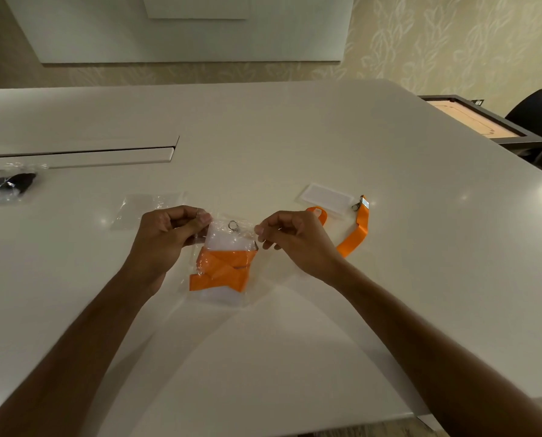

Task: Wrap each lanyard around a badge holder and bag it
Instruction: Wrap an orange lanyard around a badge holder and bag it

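A clear bag [222, 260] lies on the white table [294, 137] between the two hands, its long axis running near to far and its open mouth at the far end. Inside it sits a badge holder [228, 241] wound with an orange lanyard [220, 271]; a metal ring clip [232, 225] shows near the mouth. The left hand [168, 234] pinches the mouth's left corner between thumb and curled fingers; the right hand [290, 238] pinches the right corner likewise. Both hands thus lie level with the mouth, one at each side, equally near; closing it looks to be the step in hand.

To the right and farther off, a second orange lanyard [354, 231] lies loose beside a bare badge holder [328, 197], apparently the next pair to wrap. An empty clear bag [143, 209] lies just beyond the left hand. At the far left edge rests a bag holding something dark [8, 182].
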A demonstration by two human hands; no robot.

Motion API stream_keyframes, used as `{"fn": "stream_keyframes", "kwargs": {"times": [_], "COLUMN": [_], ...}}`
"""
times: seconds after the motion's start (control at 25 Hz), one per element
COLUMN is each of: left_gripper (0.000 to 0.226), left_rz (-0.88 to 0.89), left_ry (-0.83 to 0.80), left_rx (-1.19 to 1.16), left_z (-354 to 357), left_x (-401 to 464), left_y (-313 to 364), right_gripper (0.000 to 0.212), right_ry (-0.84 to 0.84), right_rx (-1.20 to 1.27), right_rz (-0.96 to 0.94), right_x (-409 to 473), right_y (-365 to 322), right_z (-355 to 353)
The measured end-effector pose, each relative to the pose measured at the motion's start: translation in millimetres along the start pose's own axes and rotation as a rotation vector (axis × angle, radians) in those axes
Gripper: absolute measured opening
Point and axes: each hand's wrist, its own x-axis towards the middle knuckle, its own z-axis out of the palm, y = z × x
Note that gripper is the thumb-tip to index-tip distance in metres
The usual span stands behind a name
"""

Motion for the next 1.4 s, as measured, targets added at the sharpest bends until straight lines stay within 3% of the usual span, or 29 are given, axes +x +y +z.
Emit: {"fn": "stream_keyframes", "kwargs": {"times": [0.36,1.12,1.32,1.4], "left_gripper": [0.009,0.011,0.011,0.012], "left_rz": [-0.117,0.004,0.041,0.043], "left_ry": [0.003,-0.005,0.010,0.025], "left_rx": [-0.121,-0.011,0.017,0.010], "left_z": [-2.7,6.1,6.3,5.7], "left_x": [2.9,-4.7,-3.7,-2.5], "left_y": [-1.5,2.8,1.5,0.6], "right_gripper": [0.013,0.022,0.008,0.013], "right_ry": [0.011,-0.013,0.045,0.057], "right_rx": [0.008,0.049,0.032,0.051], "right_rz": [-0.048,-0.094,-0.090,-0.045], "right_x": [-0.1,-3.9,-3.9,-2.9], "right_y": [-2.9,-7.2,-6.8,-6.8], "right_z": [-2.8,0.6,3.1,1.9]}}
